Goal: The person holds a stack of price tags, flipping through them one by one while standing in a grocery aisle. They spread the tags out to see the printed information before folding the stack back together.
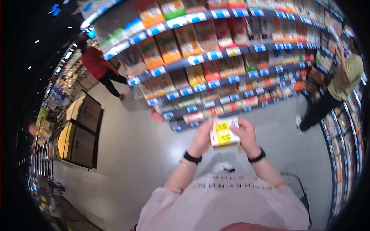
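While the left hand (pixel 202 139) and right hand (pixel 247 135) are gripping a small white box (pixel 214 138) by opposite sides, supermarket shelves (pixel 210 15) are rising beyond, people standing near their left corner (pixel 95 62) and right end (pixel 350 72). Yellow stickers (pixel 223 137) are showing blurred prices; the shirt (pixel 246 204) is reading "SHOP".

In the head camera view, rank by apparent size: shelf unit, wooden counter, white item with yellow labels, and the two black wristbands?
1. Shelf unit
2. Wooden counter
3. White item
4. Left wristband and right wristband: too alike to rank
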Demonstrator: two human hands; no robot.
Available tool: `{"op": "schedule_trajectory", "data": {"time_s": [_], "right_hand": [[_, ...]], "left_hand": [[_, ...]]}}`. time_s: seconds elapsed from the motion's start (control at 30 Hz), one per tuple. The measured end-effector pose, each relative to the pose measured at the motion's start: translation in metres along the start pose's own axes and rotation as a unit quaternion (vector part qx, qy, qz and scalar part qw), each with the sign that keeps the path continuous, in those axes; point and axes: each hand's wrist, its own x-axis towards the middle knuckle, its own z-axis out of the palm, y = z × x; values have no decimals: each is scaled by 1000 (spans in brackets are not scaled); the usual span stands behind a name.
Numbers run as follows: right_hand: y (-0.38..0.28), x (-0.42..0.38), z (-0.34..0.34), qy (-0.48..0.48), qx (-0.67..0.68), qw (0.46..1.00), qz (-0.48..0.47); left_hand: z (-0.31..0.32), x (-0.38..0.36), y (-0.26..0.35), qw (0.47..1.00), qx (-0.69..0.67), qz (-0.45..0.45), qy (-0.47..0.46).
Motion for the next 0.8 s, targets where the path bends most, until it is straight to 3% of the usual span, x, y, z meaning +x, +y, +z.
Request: {"op": "schedule_trajectory", "data": {"time_s": [0.23,0.8], "right_hand": [[-22,4,0,4,120,993,8],[-31,-3,-11,6,123,992,22]], "left_hand": [[21,6,19,1000,-8,10,-16],[27,11,10,1000,-18,0,-9]]}}
